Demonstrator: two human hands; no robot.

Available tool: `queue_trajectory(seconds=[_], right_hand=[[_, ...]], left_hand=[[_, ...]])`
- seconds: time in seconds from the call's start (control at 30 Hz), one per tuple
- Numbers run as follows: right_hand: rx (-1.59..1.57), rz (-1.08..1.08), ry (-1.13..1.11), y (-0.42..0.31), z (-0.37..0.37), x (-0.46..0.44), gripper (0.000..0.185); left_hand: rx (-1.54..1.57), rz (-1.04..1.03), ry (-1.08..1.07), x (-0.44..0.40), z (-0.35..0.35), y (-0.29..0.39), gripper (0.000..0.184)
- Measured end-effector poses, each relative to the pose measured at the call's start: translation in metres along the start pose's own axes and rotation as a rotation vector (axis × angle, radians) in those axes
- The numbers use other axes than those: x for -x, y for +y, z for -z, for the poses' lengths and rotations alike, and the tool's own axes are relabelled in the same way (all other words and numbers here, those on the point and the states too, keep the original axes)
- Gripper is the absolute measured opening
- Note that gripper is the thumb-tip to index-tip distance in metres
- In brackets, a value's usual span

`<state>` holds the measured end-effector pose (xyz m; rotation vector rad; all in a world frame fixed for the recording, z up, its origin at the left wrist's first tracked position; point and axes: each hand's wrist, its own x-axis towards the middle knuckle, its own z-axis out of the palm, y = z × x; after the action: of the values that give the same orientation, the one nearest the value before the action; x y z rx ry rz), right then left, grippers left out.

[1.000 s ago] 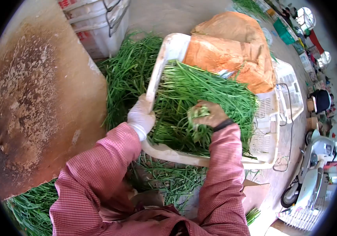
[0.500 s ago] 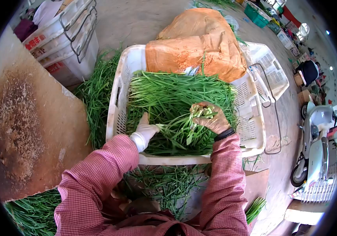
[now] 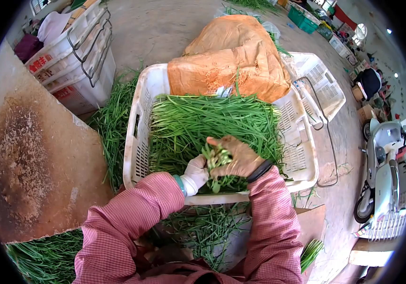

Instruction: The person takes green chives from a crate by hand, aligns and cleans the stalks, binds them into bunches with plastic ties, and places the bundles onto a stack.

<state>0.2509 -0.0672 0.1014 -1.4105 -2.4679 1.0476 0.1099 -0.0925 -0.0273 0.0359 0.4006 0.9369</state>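
Observation:
My right hand [image 3: 235, 158], in a brownish glove with a black band at the wrist, is closed around a bunch of garlic chives [image 3: 218, 158], the pale cut ends facing up and toward the left. Against the bunch's left side is my left hand [image 3: 196, 174], in a white glove, its fingers closed at the stalks; the fingertips are partly hidden. Both hands are over the near part of a white plastic crate [image 3: 311, 161]. Inside it lies a thick layer of garlic chives [image 3: 207, 116], mostly lengthwise from left to right.
An orange-brown sack [image 3: 231, 66] lies over the crate's far edge. Stacked white crates [image 3: 82, 78] stand far left, by a stained board [image 3: 37, 165]. Another white crate [image 3: 323, 78] is behind right. Loose chives [image 3: 203, 227] cover the floor nearby. A scooter [image 3: 383, 175] stands right.
My right hand has moved left and nearer me with the bunch. My left hand has moved right, and its fingers have closed beside the bunch. The view has shifted slightly.

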Motion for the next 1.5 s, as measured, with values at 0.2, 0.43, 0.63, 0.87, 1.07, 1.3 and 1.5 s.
queue_trajectory(seconds=[0.2,0.43,0.63,0.87,1.07,1.3,1.5], right_hand=[[-0.022,0.204,0.174,0.009,-0.037,-0.005,0.070],[-0.450,0.013,0.033,0.016,-0.039,-0.003,0.048],[-0.976,-0.170,0.106,-0.003,-0.043,0.002,0.024],[-0.429,0.338,0.690,-0.148,0.076,0.090,0.025],[-0.315,0.687,1.220,-0.280,0.105,0.184,0.025],[-1.304,0.397,0.551,-0.287,0.071,0.184,0.022],[-0.213,0.007,0.139,-0.284,0.005,0.118,0.067]], left_hand=[[0.220,0.053,-0.283,-0.005,0.022,-0.006,0.027],[-0.726,-0.219,0.158,0.012,0.002,0.009,0.042],[-0.579,-0.225,0.268,0.022,-0.024,0.008,0.045],[-0.755,-0.479,-0.296,0.112,-0.220,0.057,0.046],[-1.380,-1.258,-0.823,0.247,-0.332,0.039,0.066],[-1.559,-1.140,-0.673,0.260,-0.244,0.014,0.102],[-0.693,-0.263,-0.361,0.277,-0.110,-0.068,0.026]])
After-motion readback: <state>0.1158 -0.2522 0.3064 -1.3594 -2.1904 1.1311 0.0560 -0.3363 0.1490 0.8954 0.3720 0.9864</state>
